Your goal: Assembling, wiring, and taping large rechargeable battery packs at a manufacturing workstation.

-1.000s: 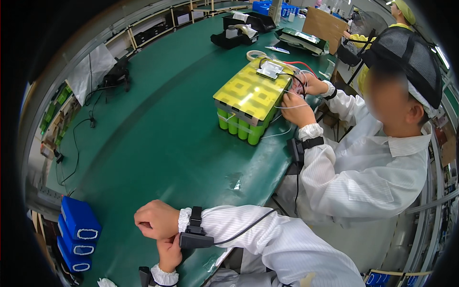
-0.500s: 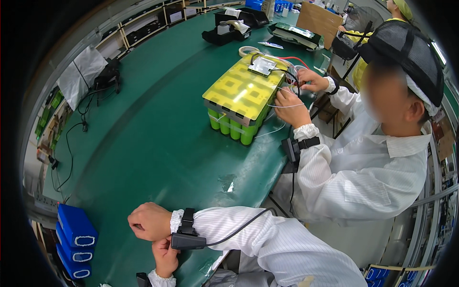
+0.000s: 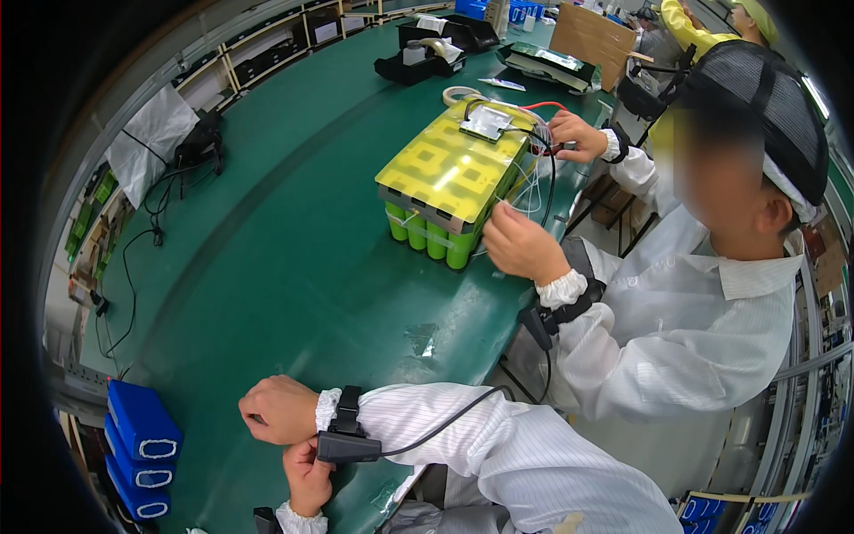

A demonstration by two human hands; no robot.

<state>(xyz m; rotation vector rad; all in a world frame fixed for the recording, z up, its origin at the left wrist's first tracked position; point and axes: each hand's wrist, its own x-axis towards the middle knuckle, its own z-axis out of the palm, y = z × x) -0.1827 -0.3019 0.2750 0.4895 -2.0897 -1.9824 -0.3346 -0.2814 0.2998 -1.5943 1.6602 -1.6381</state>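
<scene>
My right hand (image 3: 279, 409) rests loosely curled over the green table, with nothing visible in its fingers. Around its wrist is a black strap carrying a small black camera-like box (image 3: 350, 447) with a cable. From below, my left hand (image 3: 308, 479) reaches up, its fingers closed on the edge of this box. Farther off stands a battery pack (image 3: 449, 169) of green cylindrical cells under a yellow top sheet, with a silver module (image 3: 487, 123) and wires. A co-worker's near hand (image 3: 525, 245) pinches a thin white wire beside it; the other hand (image 3: 578, 138) is at the wire bundle.
Blue wrapped blocks (image 3: 142, 436) are stacked at the left edge. Black trays (image 3: 420, 64), a roll of tape (image 3: 460, 93) and a cardboard sheet (image 3: 592, 40) lie toward the far end. Cables (image 3: 158, 209) trail along the left. The co-worker (image 3: 685, 294) sits at the right.
The co-worker's near hand has moved left and down along the pack's side, drawing the thin white wire. Behind, a person in yellow has raised an arm. My hands have barely moved.
</scene>
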